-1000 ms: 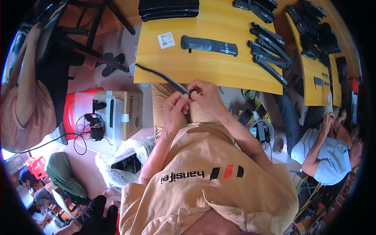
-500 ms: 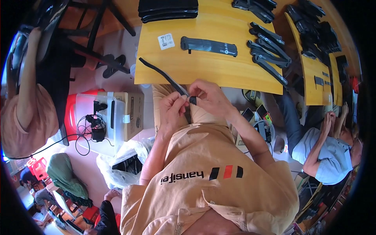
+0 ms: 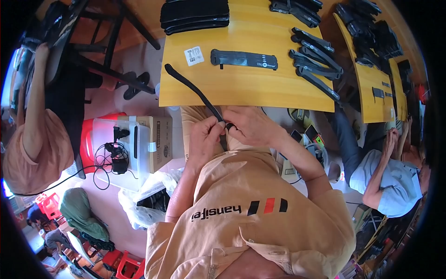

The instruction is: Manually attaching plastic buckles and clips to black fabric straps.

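Observation:
A narrow black strap [image 3: 194,89] runs from above the yellow table [image 3: 260,93] down to my hands, which are close together over my lap at the table's near edge. My left hand [image 3: 203,138] pinches the strap close to its lower end. My right hand [image 3: 254,126] is closed on that same end, its fingertips nearly meeting the left ones; a small black loop or end shows between them. Beyond my hands, a wider dark strap [image 3: 244,59] lies flat on the table. A white printed label [image 3: 193,56] rests to its left.
Black folded pieces [image 3: 195,17] are stacked at the far left of the table. Several folded straps [image 3: 316,63] lie at its right. A clear plastic bin [image 3: 139,149] with cables and a cardboard box [image 3: 162,139] stand left. People sit on both sides.
Both hands have shifted slightly down and closer together. My right hand has turned flatter over the strap's end. The strap's upper part now shows its dark face more fully.

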Available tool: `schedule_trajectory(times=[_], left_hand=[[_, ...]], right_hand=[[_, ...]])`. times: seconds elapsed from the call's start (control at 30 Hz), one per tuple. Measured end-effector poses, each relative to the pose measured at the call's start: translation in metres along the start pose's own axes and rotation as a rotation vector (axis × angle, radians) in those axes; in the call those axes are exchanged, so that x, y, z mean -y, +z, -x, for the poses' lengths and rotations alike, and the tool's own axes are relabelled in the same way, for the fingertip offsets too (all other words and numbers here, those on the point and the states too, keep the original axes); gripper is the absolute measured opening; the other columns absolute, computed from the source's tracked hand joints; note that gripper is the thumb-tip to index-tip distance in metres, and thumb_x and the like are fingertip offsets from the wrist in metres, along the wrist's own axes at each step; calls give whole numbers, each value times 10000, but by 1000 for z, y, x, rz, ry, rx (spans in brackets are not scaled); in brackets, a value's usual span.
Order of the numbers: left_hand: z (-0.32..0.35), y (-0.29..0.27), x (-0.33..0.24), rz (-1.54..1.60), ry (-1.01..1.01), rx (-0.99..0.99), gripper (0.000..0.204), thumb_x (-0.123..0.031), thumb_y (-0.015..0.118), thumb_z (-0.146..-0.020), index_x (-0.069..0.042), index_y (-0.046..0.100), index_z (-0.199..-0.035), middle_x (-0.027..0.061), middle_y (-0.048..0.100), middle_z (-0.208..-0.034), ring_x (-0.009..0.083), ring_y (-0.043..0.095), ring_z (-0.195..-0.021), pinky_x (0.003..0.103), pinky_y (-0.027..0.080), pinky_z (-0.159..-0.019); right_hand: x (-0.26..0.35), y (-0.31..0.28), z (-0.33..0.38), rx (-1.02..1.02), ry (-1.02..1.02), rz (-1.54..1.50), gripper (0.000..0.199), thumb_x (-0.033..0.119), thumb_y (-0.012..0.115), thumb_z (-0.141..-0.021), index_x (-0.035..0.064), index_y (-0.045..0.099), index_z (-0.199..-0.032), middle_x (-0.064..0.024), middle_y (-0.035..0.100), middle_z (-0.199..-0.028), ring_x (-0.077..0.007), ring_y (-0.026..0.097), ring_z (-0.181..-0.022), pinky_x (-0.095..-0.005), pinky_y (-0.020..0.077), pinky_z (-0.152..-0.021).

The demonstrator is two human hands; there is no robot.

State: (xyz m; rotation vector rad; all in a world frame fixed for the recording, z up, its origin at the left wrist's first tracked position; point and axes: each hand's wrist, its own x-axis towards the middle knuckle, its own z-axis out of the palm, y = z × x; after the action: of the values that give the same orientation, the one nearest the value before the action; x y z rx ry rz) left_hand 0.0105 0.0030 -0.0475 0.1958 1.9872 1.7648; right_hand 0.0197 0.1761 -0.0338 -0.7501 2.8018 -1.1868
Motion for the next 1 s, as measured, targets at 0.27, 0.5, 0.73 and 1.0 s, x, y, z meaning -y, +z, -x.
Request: schedule_trajectory(times=[0.27,0.5,0.73,1.0], left_hand=[[-3,6,0,-163,75,-83,206,-108,516,-836,29,532,-682,51,489,-548,87,451,-512,251,356,-470],[-2,6,0,-19,87,-69,222,-106,524,-836,12,505,-649,11,451,-552,62,400,-514,235,320,-463],[4,7,5,269,-20,-3,226,-142,525,-847,-59,526,-637,-31,490,-586,21,358,-505,189,257,-453],[1,3,-1,491,-170,79,244,-177,540,-857,-79,522,-634,-40,485,-578,6,365,-505,171,254,-444]], right_hand=[[9,14,5,-93,108,79,178,81,588,-705,-7,510,-838,-156,523,-783,-354,557,-711,-420,462,-596],[13,13,5,-184,106,38,141,82,604,-678,22,518,-773,-133,527,-694,-336,550,-640,-398,421,-518],[11,12,6,-184,147,-129,155,159,582,-712,14,533,-684,-172,549,-656,-345,565,-620,-420,442,-555],[9,3,9,-71,351,-572,124,117,539,-706,-4,532,-678,-199,464,-585,-342,499,-545,-380,396,-521]])
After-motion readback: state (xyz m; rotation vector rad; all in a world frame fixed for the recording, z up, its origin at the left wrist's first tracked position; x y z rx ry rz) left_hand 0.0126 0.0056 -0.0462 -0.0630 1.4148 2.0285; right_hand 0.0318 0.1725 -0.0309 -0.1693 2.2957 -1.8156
